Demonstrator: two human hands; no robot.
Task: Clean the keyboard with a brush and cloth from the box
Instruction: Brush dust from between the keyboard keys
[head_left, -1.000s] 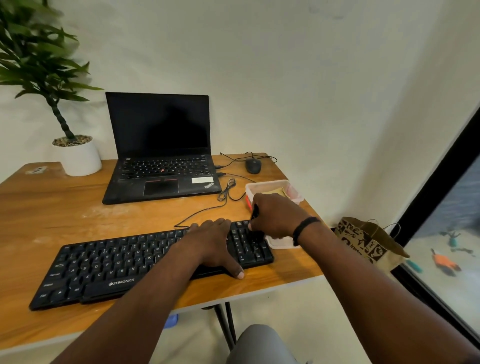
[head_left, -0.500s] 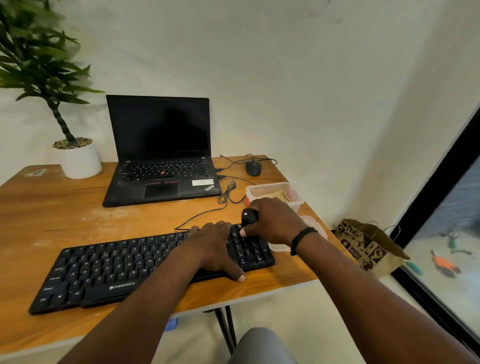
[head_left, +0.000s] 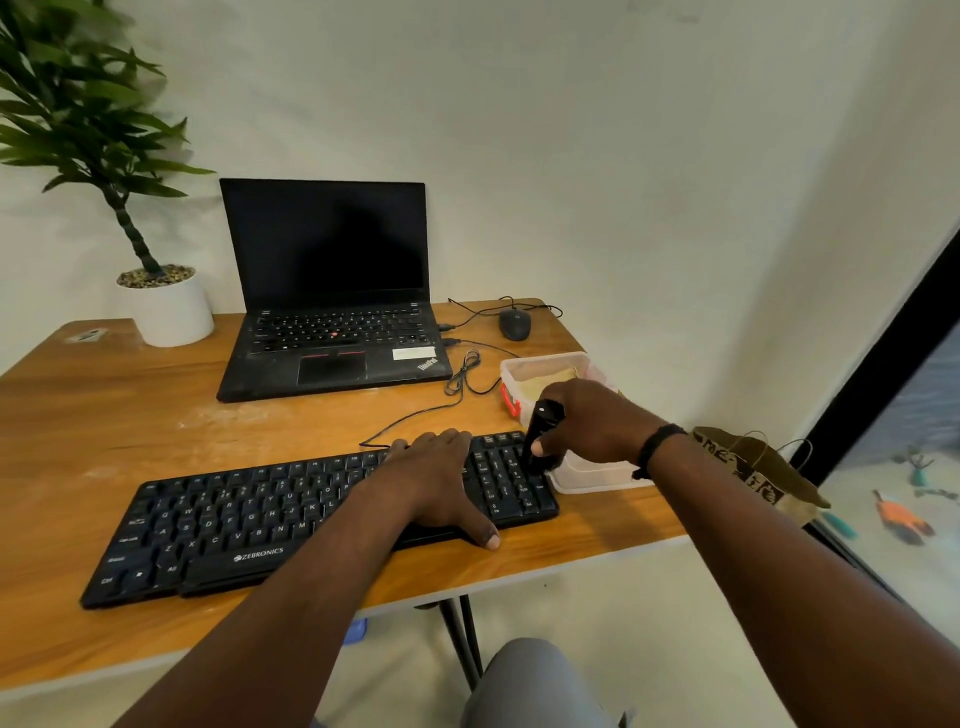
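A black Zebronics keyboard (head_left: 249, 525) lies along the front of the wooden desk (head_left: 104, 415). My left hand (head_left: 441, 483) rests flat on its right half, thumb over the front edge. My right hand (head_left: 592, 423) grips a black brush (head_left: 540, 431), held upright with its lower end on the number pad at the keyboard's right end. Behind that hand stands an open clear plastic box (head_left: 524, 369) with a yellowish cloth (head_left: 545, 384) inside. The box's lid (head_left: 592, 475) lies beside the keyboard.
An open black laptop (head_left: 332, 306) sits at the back, a wired mouse (head_left: 515, 323) and cables to its right. A potted plant (head_left: 161, 306) stands at back left. A brown paper bag (head_left: 758, 467) is on the floor to the right, by a glass pane.
My right hand lifted the brush out of the box and brought it down onto the number pad. The left hand stayed on the keyboard.
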